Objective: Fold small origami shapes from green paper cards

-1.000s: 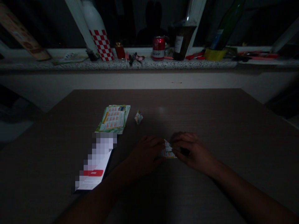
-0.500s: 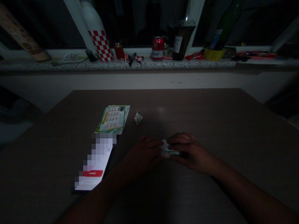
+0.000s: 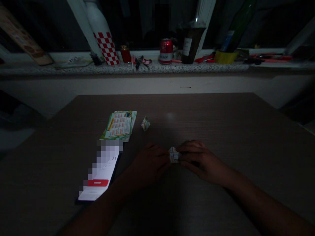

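Observation:
A small folded piece of printed paper (image 3: pixel 174 155) lies low over the table between my two hands. My left hand (image 3: pixel 154 160) has its fingers closed on the paper's left edge. On the right edge, the fingertips of my right hand (image 3: pixel 198 160) pinch the same paper. Beyond my left hand stands a small folded paper shape (image 3: pixel 145 124), pointed at top and bottom. A stack of printed paper tickets (image 3: pixel 119 124) lies to its left. Dim light hides the fold details and some fingertips.
A lit phone (image 3: pixel 98 183) lies beside my left forearm, its screen partly pixelated. The brown table (image 3: pixel 221 121) reaches a wall below a granite sill (image 3: pixel 147 68). On the sill stand a checkered bottle (image 3: pixel 107 47), a red can (image 3: pixel 166 51), a dark cup (image 3: pixel 192 44) and a green bottle (image 3: pixel 238 26).
The bottom part of the paper between my hands has been folded up, so the paper looks smaller. Both hands stay nearly in place. The phone's displayed digits differ.

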Tool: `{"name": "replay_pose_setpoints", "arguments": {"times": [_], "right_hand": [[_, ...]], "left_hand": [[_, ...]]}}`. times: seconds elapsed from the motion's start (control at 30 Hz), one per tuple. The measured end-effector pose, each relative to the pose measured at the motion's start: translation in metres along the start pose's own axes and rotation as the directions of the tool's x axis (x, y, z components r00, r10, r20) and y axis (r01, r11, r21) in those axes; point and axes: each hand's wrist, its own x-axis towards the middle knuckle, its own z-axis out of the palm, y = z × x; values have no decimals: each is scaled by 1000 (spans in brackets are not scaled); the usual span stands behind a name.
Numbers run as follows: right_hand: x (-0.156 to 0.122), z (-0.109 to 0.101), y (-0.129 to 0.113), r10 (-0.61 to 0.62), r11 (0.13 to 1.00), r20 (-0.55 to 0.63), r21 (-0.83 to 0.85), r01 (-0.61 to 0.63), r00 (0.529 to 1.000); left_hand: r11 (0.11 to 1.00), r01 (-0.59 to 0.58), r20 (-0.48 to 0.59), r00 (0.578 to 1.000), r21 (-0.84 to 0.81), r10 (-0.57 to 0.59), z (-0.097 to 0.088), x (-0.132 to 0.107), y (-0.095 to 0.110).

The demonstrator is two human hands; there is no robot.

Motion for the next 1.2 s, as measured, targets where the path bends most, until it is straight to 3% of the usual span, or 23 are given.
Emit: {"name": "replay_pose_setpoints", "arguments": {"times": [0.3,0.6,0.73,0.9,1.2], "right_hand": [[2,6,0,-93,990,-8,-107,92,996],[4,6,4,-75,997,-46,12,75,996],[5,4,6,-39,986,-60,161,49,997],[5,3,7,19,948,-63,317,2,998],[5,5,7,67,923,-59,382,-39,996]], "left_hand": [[1000,14,-37,999,18,-13,7,3,2],[986,112,-50,992,-126,-119,11,3,-2],[924,232,-20,968,-305,-250,10,2,-5],[768,362,82,922,-528,-378,7,3,-8],[716,407,164,908,-567,-386,4,3,-12]]}}
